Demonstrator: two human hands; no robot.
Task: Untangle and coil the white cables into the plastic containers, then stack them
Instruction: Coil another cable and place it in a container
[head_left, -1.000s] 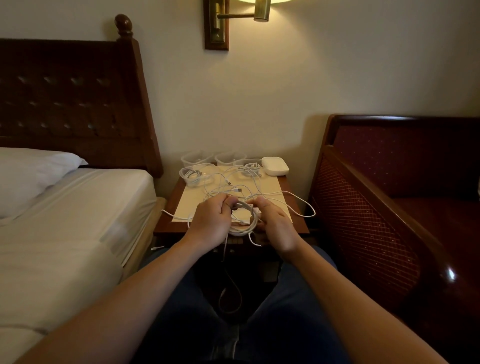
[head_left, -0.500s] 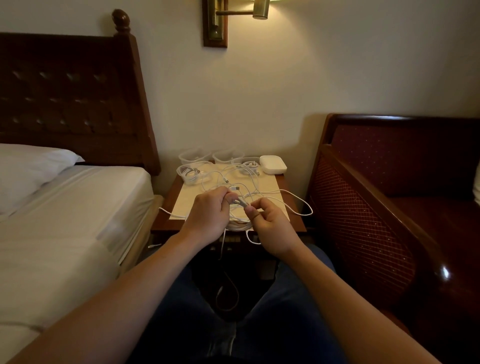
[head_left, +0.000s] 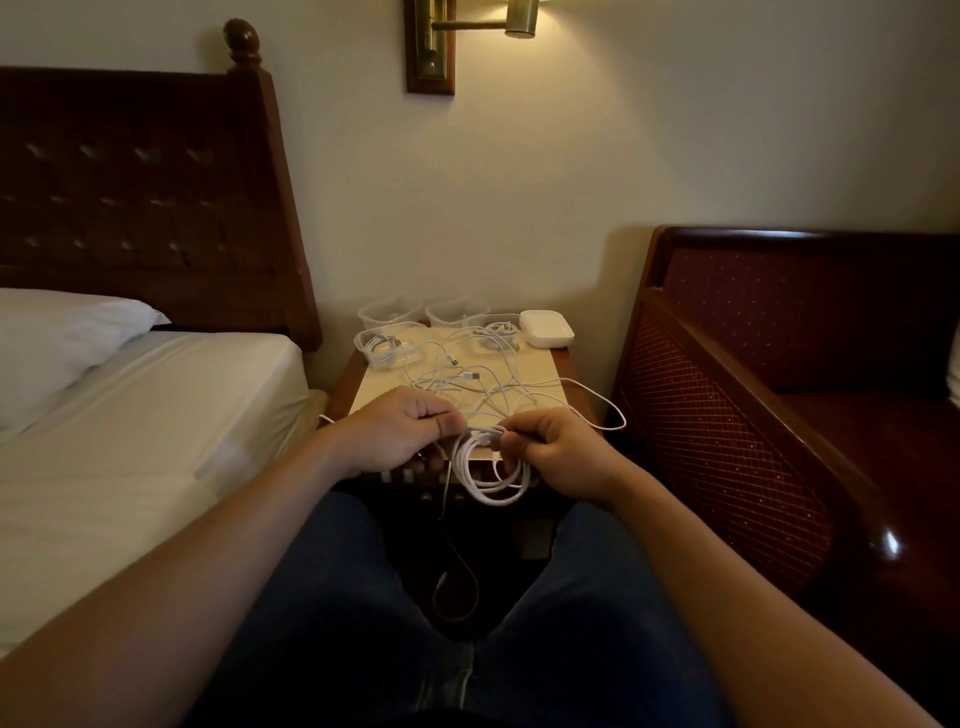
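The left hand (head_left: 400, 431) and the right hand (head_left: 558, 449) are close together, both pinching the top of a white cable coil (head_left: 488, 467) hanging between them, while the open containers (head_left: 389, 345) stand straight ahead, nearer the left hand.

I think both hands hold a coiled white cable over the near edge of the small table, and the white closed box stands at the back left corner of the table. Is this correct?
Not quite. The head view shows the white closed box at the back right corner of the table, not the left. The rest holds: the left hand and right hand hold the coiled white cable over the near edge.
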